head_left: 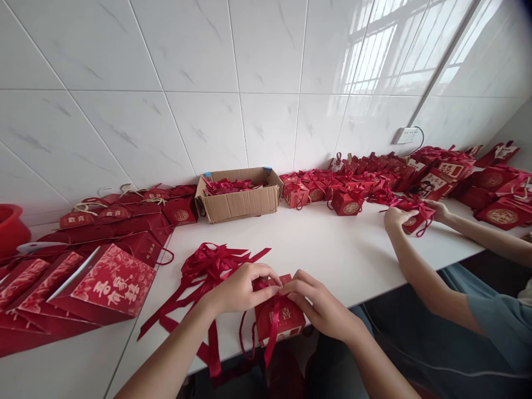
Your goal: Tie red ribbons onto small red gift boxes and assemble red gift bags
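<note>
A small red gift box [286, 317] with pale lettering sits at the table's front edge, directly before me. Red ribbon [272, 331] crosses its top, and one tail hangs down the front. My left hand [246, 289] is closed, thumb and fingers pinching the ribbon over the box. From the other side my right hand [318, 302] pinches at the same spot, its fingers bent and closed. The fingers partly hide where the ribbon meets. A red cord handle [248, 341] loops out at the box's left. Beside my left hand lies a pile of loose red ribbons [211, 263].
Red boxes [112, 277] crowd the left side. A cardboard carton [241, 205] holding red ribbon stands by the tiled wall. Ribboned boxes [349, 202] line the back right. At right, a co-worker's hands [399, 217] hold another red box on the white table [332, 249].
</note>
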Demonstrator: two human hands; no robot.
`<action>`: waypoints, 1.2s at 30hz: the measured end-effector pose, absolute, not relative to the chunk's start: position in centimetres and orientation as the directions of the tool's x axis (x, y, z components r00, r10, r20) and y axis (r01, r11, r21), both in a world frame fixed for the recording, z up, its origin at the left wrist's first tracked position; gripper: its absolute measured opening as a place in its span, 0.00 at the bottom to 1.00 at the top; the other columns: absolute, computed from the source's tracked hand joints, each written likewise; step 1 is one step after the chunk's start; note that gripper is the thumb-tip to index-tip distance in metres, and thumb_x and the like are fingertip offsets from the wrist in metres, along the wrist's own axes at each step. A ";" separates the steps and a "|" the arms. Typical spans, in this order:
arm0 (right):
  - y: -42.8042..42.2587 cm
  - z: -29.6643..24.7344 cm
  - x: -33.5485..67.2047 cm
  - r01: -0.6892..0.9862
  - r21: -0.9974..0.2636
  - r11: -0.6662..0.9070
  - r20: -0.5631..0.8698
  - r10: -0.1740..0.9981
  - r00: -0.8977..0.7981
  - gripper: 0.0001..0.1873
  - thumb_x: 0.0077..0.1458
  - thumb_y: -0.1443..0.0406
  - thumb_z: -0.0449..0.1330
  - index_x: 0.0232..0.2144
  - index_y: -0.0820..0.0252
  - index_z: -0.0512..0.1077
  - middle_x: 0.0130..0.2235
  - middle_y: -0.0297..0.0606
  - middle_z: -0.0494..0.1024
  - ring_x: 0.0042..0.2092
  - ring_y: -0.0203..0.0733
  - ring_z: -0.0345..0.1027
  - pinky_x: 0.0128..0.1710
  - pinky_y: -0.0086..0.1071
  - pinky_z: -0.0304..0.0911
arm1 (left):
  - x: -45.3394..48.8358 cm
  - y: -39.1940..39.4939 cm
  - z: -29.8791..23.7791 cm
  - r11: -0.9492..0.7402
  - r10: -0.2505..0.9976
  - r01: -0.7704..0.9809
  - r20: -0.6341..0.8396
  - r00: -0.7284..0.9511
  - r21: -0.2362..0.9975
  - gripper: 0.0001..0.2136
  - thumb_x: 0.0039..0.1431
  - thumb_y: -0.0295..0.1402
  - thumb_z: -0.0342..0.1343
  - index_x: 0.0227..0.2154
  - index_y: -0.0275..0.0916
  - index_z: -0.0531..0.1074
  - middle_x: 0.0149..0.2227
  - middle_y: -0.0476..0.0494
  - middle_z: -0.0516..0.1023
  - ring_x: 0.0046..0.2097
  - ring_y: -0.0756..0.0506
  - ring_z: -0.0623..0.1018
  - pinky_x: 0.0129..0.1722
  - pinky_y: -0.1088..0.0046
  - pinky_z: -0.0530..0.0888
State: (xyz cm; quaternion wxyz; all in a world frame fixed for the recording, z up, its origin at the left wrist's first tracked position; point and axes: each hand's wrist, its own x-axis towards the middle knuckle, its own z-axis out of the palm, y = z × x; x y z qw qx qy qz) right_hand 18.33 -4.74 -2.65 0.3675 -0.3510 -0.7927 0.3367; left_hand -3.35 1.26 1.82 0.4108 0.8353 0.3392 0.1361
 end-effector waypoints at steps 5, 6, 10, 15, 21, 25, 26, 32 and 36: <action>-4.3 -2.5 18.0 0.297 -0.824 0.482 0.391 0.864 -0.318 0.02 0.62 0.66 0.53 0.37 0.57 0.65 0.35 0.35 0.71 0.36 0.37 0.63 0.37 0.31 0.63 | -2.6 -0.2 1.1 -0.433 0.769 0.499 0.019 0.638 0.751 0.10 0.59 0.41 0.56 0.32 0.42 0.78 0.33 0.47 0.77 0.38 0.46 0.76 0.42 0.71 0.70; -4.2 -2.5 17.9 0.301 -0.823 0.482 0.393 0.865 -0.311 0.02 0.62 0.65 0.53 0.37 0.57 0.65 0.35 0.35 0.71 0.35 0.36 0.63 0.36 0.31 0.63 | -2.5 -0.3 0.8 -0.430 0.784 0.505 0.032 0.620 0.748 0.10 0.59 0.41 0.57 0.31 0.41 0.78 0.32 0.47 0.77 0.37 0.46 0.75 0.41 0.71 0.70; -3.7 -2.7 18.0 0.303 -0.844 0.443 0.364 0.888 -0.282 0.02 0.61 0.65 0.55 0.35 0.57 0.64 0.33 0.34 0.70 0.33 0.35 0.63 0.32 0.28 0.61 | -2.2 -0.4 -0.1 -0.386 0.830 0.500 0.056 0.555 0.775 0.08 0.56 0.39 0.60 0.30 0.41 0.78 0.32 0.47 0.78 0.38 0.46 0.75 0.40 0.71 0.70; -3.2 -3.5 19.3 0.321 -0.879 0.352 0.290 0.930 -0.226 0.05 0.59 0.65 0.57 0.34 0.57 0.62 0.29 0.30 0.67 0.30 0.33 0.60 0.28 0.27 0.56 | -2.6 -0.1 -1.0 -0.300 0.861 0.480 0.018 0.508 0.824 0.09 0.54 0.41 0.62 0.26 0.42 0.78 0.31 0.47 0.78 0.39 0.45 0.75 0.42 0.70 0.69; -3.2 -4.1 19.8 0.256 -0.915 0.313 0.268 0.944 -0.195 0.09 0.58 0.59 0.59 0.35 0.56 0.63 0.30 0.32 0.68 0.31 0.35 0.64 0.30 0.29 0.61 | -2.9 -0.1 -1.4 -0.305 0.849 0.463 0.017 0.529 0.832 0.08 0.52 0.41 0.63 0.28 0.42 0.79 0.33 0.47 0.78 0.41 0.44 0.74 0.44 0.68 0.69; -3.2 -3.8 20.1 0.256 -0.930 0.262 0.211 0.954 -0.211 0.17 0.58 0.55 0.59 0.45 0.57 0.64 0.39 0.38 0.71 0.32 0.35 0.66 0.32 0.30 0.64 | -3.0 0.0 -1.0 -0.327 0.834 0.481 0.010 0.551 0.813 0.09 0.51 0.42 0.64 0.30 0.43 0.77 0.35 0.47 0.76 0.43 0.43 0.74 0.48 0.66 0.68; -3.1 -3.6 20.2 0.280 -0.930 0.236 0.176 0.959 -0.224 0.19 0.58 0.55 0.58 0.47 0.57 0.64 0.41 0.38 0.71 0.32 0.34 0.65 0.32 0.30 0.64 | -3.1 0.0 -0.8 -0.336 0.831 0.487 0.011 0.556 0.806 0.09 0.51 0.42 0.64 0.31 0.43 0.77 0.36 0.47 0.76 0.44 0.43 0.73 0.49 0.66 0.67; -3.1 -2.9 20.4 0.421 -0.886 0.194 0.058 0.948 -0.314 0.17 0.59 0.53 0.56 0.29 0.61 0.69 0.26 0.32 0.70 0.28 0.33 0.57 0.28 0.28 0.56 | -3.1 -0.2 -0.2 -0.377 0.814 0.488 0.031 0.580 0.787 0.09 0.52 0.42 0.64 0.31 0.44 0.76 0.37 0.48 0.77 0.45 0.43 0.74 0.50 0.66 0.67; -3.1 -2.8 19.9 0.399 -0.889 0.225 0.109 0.950 -0.293 0.20 0.60 0.54 0.54 0.23 0.61 0.67 0.24 0.31 0.68 0.27 0.33 0.56 0.28 0.28 0.54 | -2.6 -0.3 -0.6 -0.256 0.862 0.485 -0.029 0.506 0.836 0.12 0.55 0.45 0.60 0.30 0.42 0.77 0.36 0.47 0.78 0.42 0.44 0.76 0.47 0.67 0.70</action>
